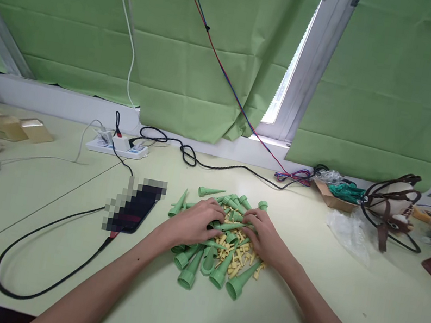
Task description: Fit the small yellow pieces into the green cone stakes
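Observation:
A pile of green plastic cone-shaped spikes [189, 271] and small yellow plastic pieces [239, 258] lies on the table in front of me. Over the pile's left side, my left hand [197, 221] has its fingers curled around the wide end of a green spike [231, 227]. That spike lies level and points right. Its narrow tip meets the bent fingers of my right hand [264, 237], on the pile's right side. Part of the wide end is hidden by my left fingers. Several other spikes rest along the near edge of the pile, wide ends toward me.
Left of the pile a dark phone [141, 210], partly pixelated, has a black cable [0, 263] looping toward me. A white power strip [118, 147] stands at the back. On the right are a cardboard box [333, 198], clear plastic bag [350, 233] and a bag with dark straps [393, 197].

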The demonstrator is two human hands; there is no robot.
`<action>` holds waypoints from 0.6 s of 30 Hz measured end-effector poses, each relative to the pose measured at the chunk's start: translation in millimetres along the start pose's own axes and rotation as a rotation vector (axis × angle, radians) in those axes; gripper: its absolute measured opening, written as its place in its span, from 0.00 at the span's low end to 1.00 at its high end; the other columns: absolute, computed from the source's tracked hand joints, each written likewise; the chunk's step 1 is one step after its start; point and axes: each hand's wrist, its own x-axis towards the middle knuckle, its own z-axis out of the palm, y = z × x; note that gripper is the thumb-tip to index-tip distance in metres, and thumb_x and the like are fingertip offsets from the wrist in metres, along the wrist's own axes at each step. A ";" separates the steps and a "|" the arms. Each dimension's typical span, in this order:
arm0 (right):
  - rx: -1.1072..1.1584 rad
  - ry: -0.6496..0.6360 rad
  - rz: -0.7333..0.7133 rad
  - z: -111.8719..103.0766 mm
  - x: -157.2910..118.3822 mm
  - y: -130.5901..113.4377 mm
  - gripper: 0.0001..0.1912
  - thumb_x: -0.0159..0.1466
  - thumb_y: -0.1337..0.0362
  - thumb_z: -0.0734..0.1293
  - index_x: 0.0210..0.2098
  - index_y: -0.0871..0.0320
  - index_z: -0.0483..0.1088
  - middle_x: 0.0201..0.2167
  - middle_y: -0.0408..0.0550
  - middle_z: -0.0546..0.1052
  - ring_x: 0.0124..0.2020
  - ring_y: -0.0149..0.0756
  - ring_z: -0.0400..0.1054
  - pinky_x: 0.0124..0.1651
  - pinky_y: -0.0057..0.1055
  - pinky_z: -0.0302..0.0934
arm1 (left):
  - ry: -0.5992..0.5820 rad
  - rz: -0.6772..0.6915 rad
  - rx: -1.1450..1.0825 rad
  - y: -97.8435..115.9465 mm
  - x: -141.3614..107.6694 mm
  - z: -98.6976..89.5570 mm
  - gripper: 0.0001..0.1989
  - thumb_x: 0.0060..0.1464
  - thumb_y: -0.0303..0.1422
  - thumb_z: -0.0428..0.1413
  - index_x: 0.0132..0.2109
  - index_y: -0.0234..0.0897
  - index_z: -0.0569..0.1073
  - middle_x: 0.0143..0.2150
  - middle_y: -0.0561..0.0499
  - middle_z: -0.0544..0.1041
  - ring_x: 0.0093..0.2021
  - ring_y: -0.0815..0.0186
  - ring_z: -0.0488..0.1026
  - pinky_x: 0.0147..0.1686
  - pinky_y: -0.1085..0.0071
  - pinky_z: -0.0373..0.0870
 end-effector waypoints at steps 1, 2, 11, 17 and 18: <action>0.007 0.006 -0.003 -0.9 0.1 0.2 0.04 0.69 0.68 0.60 0.40 0.54 0.65 0.46 0.52 0.69 0.50 0.44 0.63 0.51 0.46 0.65 | -0.003 -0.002 -0.002 -0.1 0.0 0.2 0.09 0.58 0.37 0.58 0.43 0.39 0.77 0.48 0.47 0.77 0.56 0.55 0.67 0.52 0.62 0.66; 0.014 0.012 -0.007 -2.0 0.3 0.4 0.04 0.69 0.68 0.59 0.40 0.54 0.65 0.46 0.52 0.69 0.50 0.43 0.63 0.52 0.46 0.64 | -0.004 -0.004 -0.002 0.1 0.0 0.2 0.08 0.59 0.36 0.58 0.43 0.39 0.77 0.49 0.46 0.77 0.56 0.55 0.67 0.52 0.62 0.66; 0.078 0.120 -0.075 -12.2 2.3 -6.1 0.05 0.70 0.67 0.58 0.39 0.54 0.65 0.42 0.52 0.69 0.46 0.42 0.65 0.48 0.41 0.65 | -0.002 -0.010 0.023 6.0 1.7 -4.3 0.10 0.57 0.37 0.59 0.44 0.39 0.76 0.49 0.46 0.77 0.55 0.54 0.68 0.52 0.62 0.66; 0.073 0.260 -0.123 -14.2 2.8 -16.4 0.07 0.70 0.67 0.58 0.40 0.54 0.66 0.40 0.52 0.69 0.44 0.41 0.66 0.44 0.38 0.64 | 0.034 0.022 0.015 2.9 1.7 -2.6 0.13 0.59 0.38 0.58 0.50 0.39 0.75 0.52 0.45 0.75 0.59 0.54 0.65 0.55 0.59 0.66; 0.071 0.290 -0.133 -14.5 2.5 -18.2 0.07 0.70 0.68 0.58 0.40 0.54 0.66 0.40 0.52 0.69 0.43 0.41 0.67 0.44 0.38 0.64 | 0.056 0.031 0.015 2.9 1.7 -3.1 0.14 0.60 0.38 0.58 0.51 0.40 0.74 0.53 0.45 0.74 0.60 0.54 0.64 0.56 0.59 0.66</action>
